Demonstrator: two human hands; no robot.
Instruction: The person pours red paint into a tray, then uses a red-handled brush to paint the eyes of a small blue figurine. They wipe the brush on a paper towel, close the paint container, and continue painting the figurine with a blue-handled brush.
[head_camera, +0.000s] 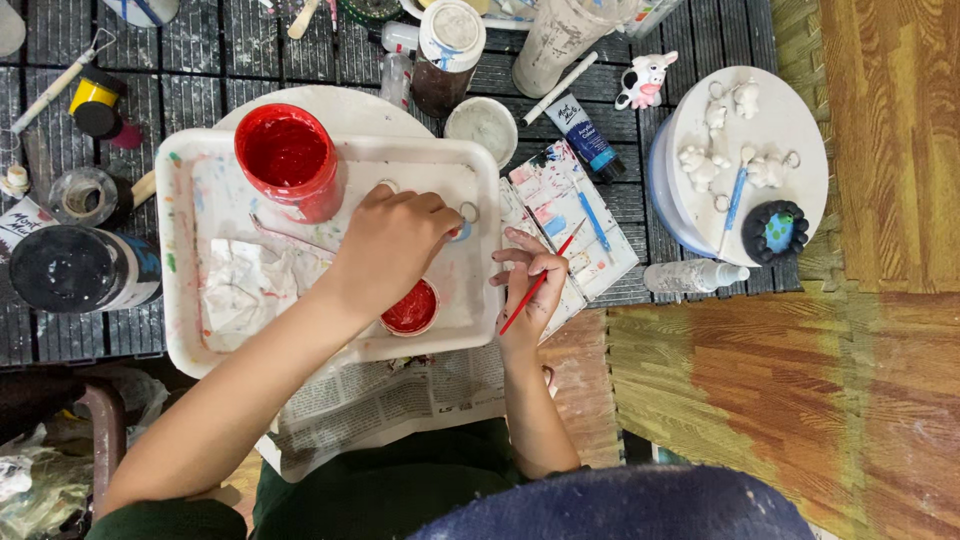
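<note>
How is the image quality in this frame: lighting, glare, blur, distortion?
Head view: even, soft light, only faint shadows under the left hand and right hand; no strong glare, just a mild sheen on the red cup; the white tray and the thin red brush are sharp; the tray's edges bow slightly, hinting at wide-angle distortion.

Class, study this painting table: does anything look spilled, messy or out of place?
Mostly working mess, no fresh spill. The white tray is smeared with paint stains, and the newspaper under it hangs crookedly over the table edge. The red cup stands upright.
</note>
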